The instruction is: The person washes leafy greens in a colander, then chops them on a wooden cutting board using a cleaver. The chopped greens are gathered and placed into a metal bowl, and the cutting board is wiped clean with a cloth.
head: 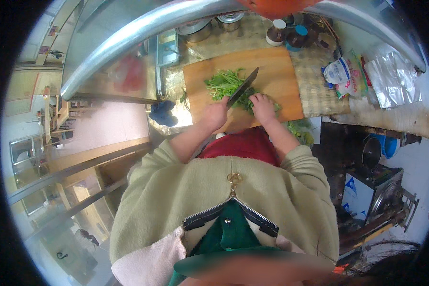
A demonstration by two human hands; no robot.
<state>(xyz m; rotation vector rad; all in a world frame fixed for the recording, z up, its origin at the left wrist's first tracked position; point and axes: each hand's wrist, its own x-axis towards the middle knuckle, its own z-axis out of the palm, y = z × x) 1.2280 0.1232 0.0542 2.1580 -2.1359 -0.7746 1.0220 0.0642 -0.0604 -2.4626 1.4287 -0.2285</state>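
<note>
My left hand (216, 113) grips the handle of a kitchen knife (243, 87), whose dark blade points up and to the right. It slants across a bunch of leafy greens (220, 84) on a wooden cutting board (279, 68). Thin green stems spread to the left of the blade. On the blade's right, my right hand (264, 106) presses the darker leafy part with curled fingers, close to the steel. Those fingers partly hide the leaves. More leafy greens (300, 130) show below the board's right corner, beside my right forearm.
Lidded metal pots (230, 22), a light-blue tray (168, 48) and jars (276, 33) stand behind the board. Plastic packets (345, 75) and clear bags (393, 78) lie right. A dark-blue cloth (163, 113) sits left. A curved metal bar (128, 41) arches overhead.
</note>
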